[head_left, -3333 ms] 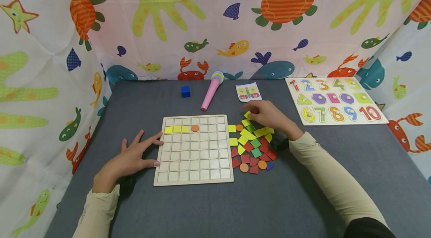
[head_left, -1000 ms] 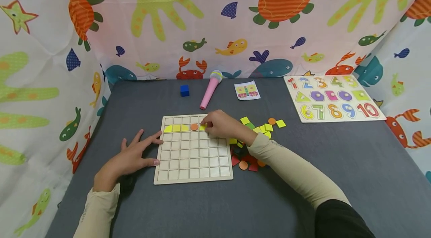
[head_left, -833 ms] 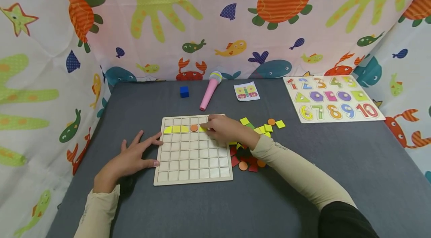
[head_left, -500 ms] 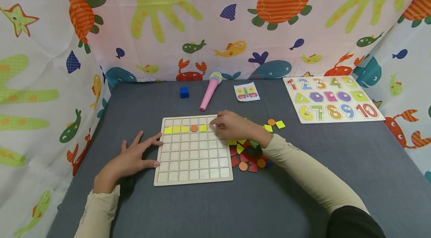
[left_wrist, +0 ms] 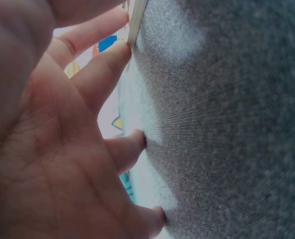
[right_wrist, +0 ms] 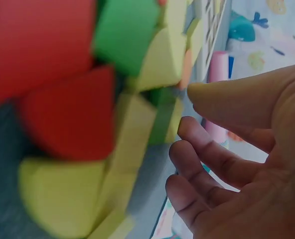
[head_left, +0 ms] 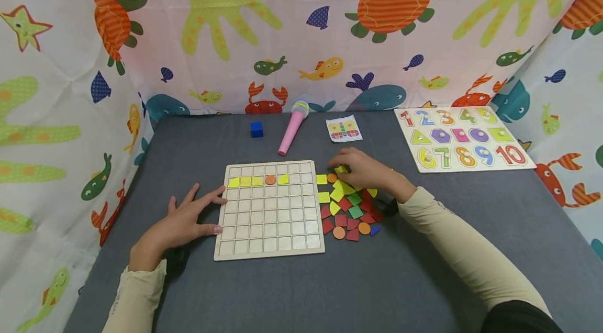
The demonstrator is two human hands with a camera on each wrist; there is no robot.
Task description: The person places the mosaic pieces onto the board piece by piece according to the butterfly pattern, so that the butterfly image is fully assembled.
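While the left hand [head_left: 183, 222] spreads against the grid board [head_left: 269, 256], gripping nothing, and the right hand [head_left: 366, 169] curves loosely, apparently empty, over the loose tiles [head_left: 355, 212], I count five tiles [head_left: 257, 181] seated in the second row, every other cell [head_left: 285, 215] bare.

Reads 1 to 5 in back, 6 to 10 in front on puzzle board [head_left: 452, 147], well right of right-hand fingers [head_left: 343, 159].
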